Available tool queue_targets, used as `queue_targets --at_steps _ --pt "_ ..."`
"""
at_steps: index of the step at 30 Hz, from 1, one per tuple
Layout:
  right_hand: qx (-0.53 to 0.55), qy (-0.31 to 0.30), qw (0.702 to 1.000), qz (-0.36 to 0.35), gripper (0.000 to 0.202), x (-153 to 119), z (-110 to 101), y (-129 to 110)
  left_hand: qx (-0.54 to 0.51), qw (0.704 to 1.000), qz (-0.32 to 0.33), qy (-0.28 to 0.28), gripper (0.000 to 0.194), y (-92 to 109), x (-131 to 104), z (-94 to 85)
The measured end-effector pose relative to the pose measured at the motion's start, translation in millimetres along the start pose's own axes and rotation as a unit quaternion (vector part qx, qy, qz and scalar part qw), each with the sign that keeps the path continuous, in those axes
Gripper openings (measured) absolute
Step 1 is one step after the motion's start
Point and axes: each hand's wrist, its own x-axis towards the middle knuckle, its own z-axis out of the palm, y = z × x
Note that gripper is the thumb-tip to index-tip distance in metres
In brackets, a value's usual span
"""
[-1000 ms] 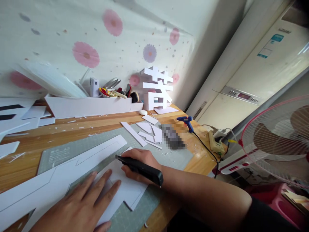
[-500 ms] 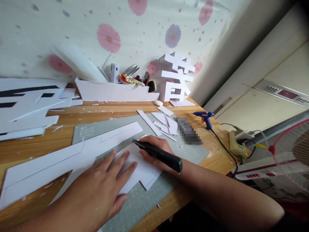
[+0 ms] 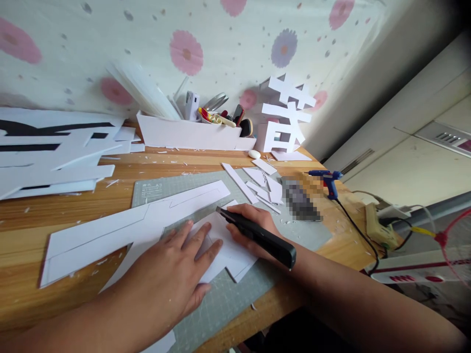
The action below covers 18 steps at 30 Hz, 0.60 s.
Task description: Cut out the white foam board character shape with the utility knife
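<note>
My left hand (image 3: 180, 269) lies flat with its fingers spread on a white board (image 3: 235, 245) that rests over the grey-green cutting mat (image 3: 228, 314). To its right, my right hand (image 3: 253, 225) grips a black cutter knife (image 3: 265, 238), whose tip is at the upper edge of that board. A long white board with drawn lines (image 3: 99, 235) stretches to the left across mat and table. Several narrow white offcuts (image 3: 241, 184) lie on the mat beyond my right hand.
Behind stand a white tool box (image 3: 184, 135) and a white foam character (image 3: 283, 117). Stacked white cutouts (image 3: 69, 171) lie at left. A blue glue gun (image 3: 328, 181), its cable, a power strip (image 3: 377, 228) and a pixelated dark object (image 3: 300, 198) are at right.
The view has shifted, so the whole scene sits further right in the picture. Both hands keep nearly the same places on the board, and the knife remains in my right hand.
</note>
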Motion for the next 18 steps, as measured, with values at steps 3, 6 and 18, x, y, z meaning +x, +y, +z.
queue_targets --at_steps 3,6,18 --pt "-0.012 -0.008 1.000 -0.010 0.025 2 -3 -3 -0.002 1.000 -0.005 -0.019 0.059 0 1 -1.7" --pt "-0.028 -0.019 0.999 -0.023 0.025 4 -5 -3 -0.008 0.999 -0.008 -0.042 0.060 0 3 -3.8" --pt "-0.061 -0.046 0.996 -0.052 0.025 2 -12 -7 -0.011 0.999 -0.015 -0.035 0.063 0 7 1.2"
